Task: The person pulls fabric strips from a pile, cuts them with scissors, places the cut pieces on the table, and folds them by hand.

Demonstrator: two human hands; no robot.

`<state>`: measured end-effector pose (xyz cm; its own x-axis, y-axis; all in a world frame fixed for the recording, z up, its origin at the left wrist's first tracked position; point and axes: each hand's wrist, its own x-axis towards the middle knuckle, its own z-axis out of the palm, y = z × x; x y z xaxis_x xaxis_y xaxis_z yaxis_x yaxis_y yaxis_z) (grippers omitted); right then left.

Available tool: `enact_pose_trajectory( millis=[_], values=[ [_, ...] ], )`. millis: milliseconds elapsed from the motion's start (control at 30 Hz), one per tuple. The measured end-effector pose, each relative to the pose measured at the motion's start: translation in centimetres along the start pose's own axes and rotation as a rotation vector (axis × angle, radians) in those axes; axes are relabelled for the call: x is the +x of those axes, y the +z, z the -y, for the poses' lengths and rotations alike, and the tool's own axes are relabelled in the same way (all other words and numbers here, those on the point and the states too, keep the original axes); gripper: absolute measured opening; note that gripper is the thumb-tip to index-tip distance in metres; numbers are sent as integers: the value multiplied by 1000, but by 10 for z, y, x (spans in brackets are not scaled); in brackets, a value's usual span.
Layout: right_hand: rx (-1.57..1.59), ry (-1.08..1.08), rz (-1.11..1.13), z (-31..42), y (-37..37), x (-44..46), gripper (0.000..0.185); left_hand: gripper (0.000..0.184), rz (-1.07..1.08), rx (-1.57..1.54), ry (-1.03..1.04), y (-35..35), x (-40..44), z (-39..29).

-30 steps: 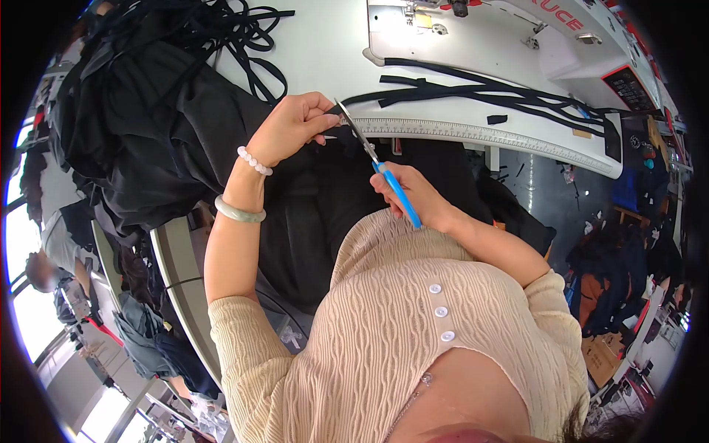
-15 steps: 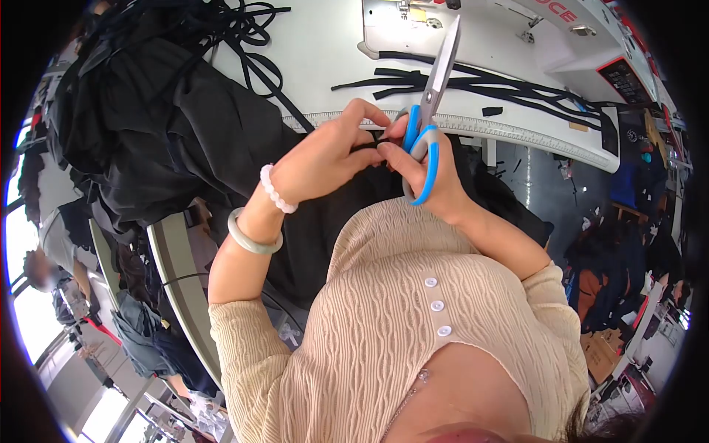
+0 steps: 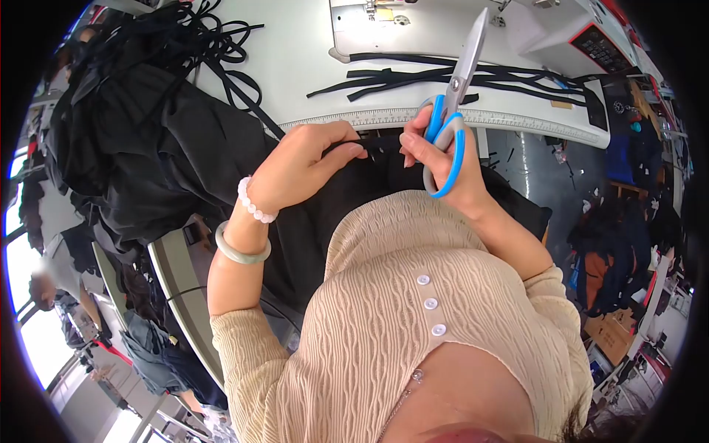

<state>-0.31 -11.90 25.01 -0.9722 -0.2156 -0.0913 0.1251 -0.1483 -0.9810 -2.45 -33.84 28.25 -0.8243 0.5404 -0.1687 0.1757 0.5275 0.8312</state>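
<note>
We count two hands point(image 3: 303, 166), one pair of scissors point(image 3: 456, 84), one ruler point(image 3: 509, 118), one sewing machine point(image 3: 550, 37), three buttons point(image 3: 430, 303), one beaded bracelet point(image 3: 251, 208), one bangle point(image 3: 240, 255) and, beyond the ruler, perhaps four black strips point(image 3: 402, 60), though they overlap.

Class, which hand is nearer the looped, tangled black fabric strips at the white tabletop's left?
Left. The left hand is below and right of the tangled black fabric strips in the picture; the right hand is farther to the right.

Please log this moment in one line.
left hand: pinching black strip | right hand: holding blue-handled scissors | ruler: on white table
</note>
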Motion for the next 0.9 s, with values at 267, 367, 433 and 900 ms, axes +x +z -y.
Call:
enact_pose_trajectory(
  millis=[267, 367, 433, 900],
  values=[
    [-203, 44, 273, -35, -31, -29, 38, 21, -365, -379, -95, 17, -10, 2],
    [-307, 215, 377, -31, -27, -39, 60, 22, -376, -378, -89, 22, -10, -2],
    [-376, 121, 384, -35, -24, -42, 71, 23, -357, -373, -85, 25, -9, -4],
    [-429, -51, 337, -49, -20, -45, 36, 21, -341, -289, -91, 30, -18, 0]
  ],
)
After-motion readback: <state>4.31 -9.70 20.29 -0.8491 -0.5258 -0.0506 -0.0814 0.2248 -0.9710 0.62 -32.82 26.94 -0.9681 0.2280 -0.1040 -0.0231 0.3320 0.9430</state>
